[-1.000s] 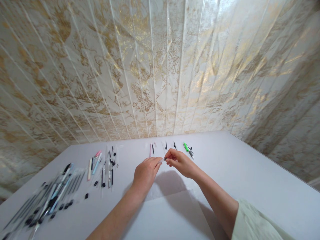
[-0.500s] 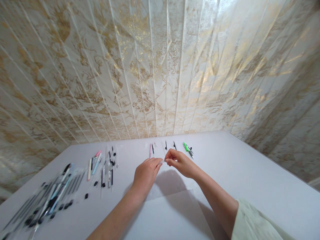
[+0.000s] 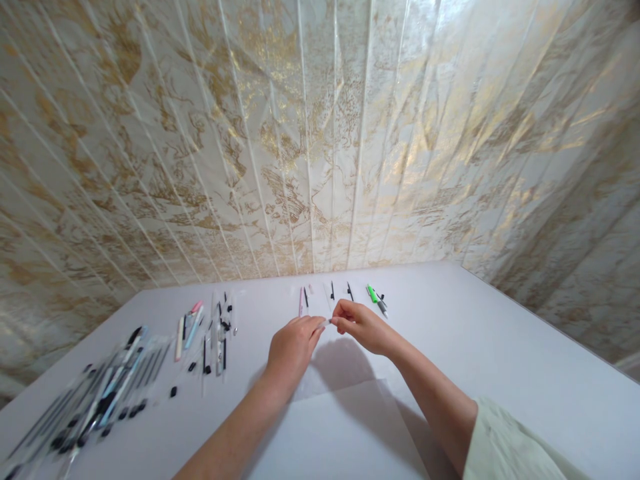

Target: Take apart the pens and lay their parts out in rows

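Note:
Over the middle of the table, my left hand [image 3: 294, 343] is closed around a slim, whitish translucent pen barrel [image 3: 325, 323], most of it hidden by the fingers. My right hand [image 3: 363, 325] pinches at the barrel's right end, where a small dark spot shows. What exactly lies between the right fingertips is too small to make out. Just beyond the hands lie a pink pen barrel [image 3: 301, 302], a thin black refill [image 3: 307, 297], and two more dark refills with small black caps [image 3: 333, 293]. A green and grey pen [image 3: 374, 297] rests beyond my right hand.
A white sheet [image 3: 345, 427] lies under my forearms on the white table [image 3: 500, 347]. To the left are many grey refills and black caps [image 3: 105, 393], plus several pens [image 3: 190, 327] and clear barrels [image 3: 219, 340]. A gold-patterned curtain [image 3: 300, 147] hangs behind the table.
My right hand has shifted very slightly to the right, and a little more of the piece between the hands shows. My left hand stays in place.

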Action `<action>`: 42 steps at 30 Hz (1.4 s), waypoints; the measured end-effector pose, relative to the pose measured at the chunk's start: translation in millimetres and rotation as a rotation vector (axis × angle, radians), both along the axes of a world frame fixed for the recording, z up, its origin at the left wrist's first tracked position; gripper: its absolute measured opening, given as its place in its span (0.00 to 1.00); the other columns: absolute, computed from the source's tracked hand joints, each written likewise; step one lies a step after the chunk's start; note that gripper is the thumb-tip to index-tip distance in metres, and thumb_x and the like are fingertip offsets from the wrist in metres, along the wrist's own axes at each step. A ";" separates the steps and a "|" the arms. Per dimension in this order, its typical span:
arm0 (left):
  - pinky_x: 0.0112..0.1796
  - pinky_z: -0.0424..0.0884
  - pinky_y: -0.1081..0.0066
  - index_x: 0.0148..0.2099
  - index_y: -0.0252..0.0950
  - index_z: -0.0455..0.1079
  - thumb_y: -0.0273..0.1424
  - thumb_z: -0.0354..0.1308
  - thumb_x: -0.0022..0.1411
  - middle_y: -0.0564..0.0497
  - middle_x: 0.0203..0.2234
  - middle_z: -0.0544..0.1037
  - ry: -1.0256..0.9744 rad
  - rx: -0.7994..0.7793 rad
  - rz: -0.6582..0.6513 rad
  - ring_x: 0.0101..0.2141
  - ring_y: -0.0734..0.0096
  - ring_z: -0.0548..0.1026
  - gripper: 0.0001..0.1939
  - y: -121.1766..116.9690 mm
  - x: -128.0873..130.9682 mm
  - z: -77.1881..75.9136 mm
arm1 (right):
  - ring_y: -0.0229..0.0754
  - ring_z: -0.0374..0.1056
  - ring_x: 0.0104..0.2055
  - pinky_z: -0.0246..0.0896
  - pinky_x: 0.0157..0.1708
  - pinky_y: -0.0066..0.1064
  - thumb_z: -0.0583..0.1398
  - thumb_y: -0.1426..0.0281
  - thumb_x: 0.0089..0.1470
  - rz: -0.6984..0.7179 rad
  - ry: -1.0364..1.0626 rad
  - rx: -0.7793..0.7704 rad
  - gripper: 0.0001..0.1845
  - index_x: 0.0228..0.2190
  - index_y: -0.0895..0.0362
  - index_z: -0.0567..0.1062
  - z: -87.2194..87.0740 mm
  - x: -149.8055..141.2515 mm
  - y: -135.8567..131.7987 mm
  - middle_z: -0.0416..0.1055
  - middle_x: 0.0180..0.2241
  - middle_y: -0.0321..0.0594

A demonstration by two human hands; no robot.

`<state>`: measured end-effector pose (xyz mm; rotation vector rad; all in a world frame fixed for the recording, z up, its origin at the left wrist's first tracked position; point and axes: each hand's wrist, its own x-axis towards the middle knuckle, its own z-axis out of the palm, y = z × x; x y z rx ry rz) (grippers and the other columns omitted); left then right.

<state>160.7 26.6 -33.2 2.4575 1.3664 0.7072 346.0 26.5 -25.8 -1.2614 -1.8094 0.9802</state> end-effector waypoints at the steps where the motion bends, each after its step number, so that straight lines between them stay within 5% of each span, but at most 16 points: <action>1: 0.43 0.65 0.69 0.46 0.43 0.73 0.33 0.47 0.66 0.52 0.41 0.79 -0.007 -0.001 -0.001 0.42 0.66 0.73 0.13 0.0 -0.1 -0.3 | 0.36 0.63 0.29 0.57 0.30 0.28 0.57 0.69 0.54 0.015 0.009 0.022 0.04 0.28 0.57 0.68 0.6 0.3 0.0 0.68 0.25 0.34; 6: 0.43 0.65 0.70 0.47 0.43 0.73 0.33 0.47 0.66 0.52 0.41 0.79 -0.027 -0.005 0.001 0.42 0.67 0.73 0.14 0.2 -0.3 -1.2 | 0.36 0.65 0.31 0.59 0.31 0.28 0.59 0.69 0.51 0.031 0.059 0.018 0.05 0.33 0.56 0.69 1.5 -1.5 -0.6 0.69 0.29 0.35; 11: 0.42 0.65 0.70 0.45 0.42 0.73 0.32 0.47 0.66 0.52 0.40 0.79 -0.003 -0.001 0.002 0.41 0.66 0.74 0.13 -0.5 0.2 -0.5 | 0.36 0.64 0.26 0.57 0.28 0.28 0.55 0.65 0.55 -0.035 0.021 -0.077 0.10 0.25 0.57 0.68 1.2 -3.1 -1.0 0.67 0.22 0.34; 18: 0.42 0.66 0.69 0.47 0.42 0.73 0.32 0.47 0.65 0.51 0.41 0.79 -0.009 -0.017 0.023 0.43 0.66 0.74 0.14 0.8 0.2 -0.2 | 0.36 0.65 0.28 0.61 0.32 0.30 0.58 0.72 0.49 -0.014 0.149 0.002 0.03 0.30 0.56 0.67 0.4 0.7 2.7 0.67 0.25 0.33; 25: 0.42 0.66 0.69 0.46 0.42 0.72 0.32 0.46 0.66 0.51 0.41 0.79 -0.009 -0.014 0.041 0.42 0.66 0.74 0.14 0.7 0.0 -1.3 | 0.33 0.66 0.27 0.66 0.33 0.34 0.63 0.68 0.45 -0.089 0.673 -0.408 0.13 0.33 0.55 0.66 -0.4 -4.7 0.1 0.70 0.33 0.35; 29: 0.42 0.66 0.69 0.47 0.42 0.72 0.32 0.46 0.66 0.51 0.41 0.78 0.007 -0.006 0.050 0.42 0.66 0.74 0.14 0.9 -0.6 -2.0 | 0.29 0.61 0.22 0.63 0.27 0.28 0.64 0.63 0.45 -0.071 0.581 -0.459 0.14 0.28 0.57 0.67 -4.3 -9.5 -1.3 0.68 0.28 0.34; 42: 0.37 0.64 0.71 0.46 0.43 0.71 0.32 0.46 0.66 0.51 0.38 0.79 0.128 -0.017 0.052 0.41 0.65 0.74 0.13 -0.6 2.0 -2.9 | 0.30 0.58 0.18 0.58 0.18 0.25 0.58 0.68 0.45 -0.167 0.327 -0.215 0.06 0.24 0.57 0.66 -19.0 -16.0 5.4 0.63 0.20 0.30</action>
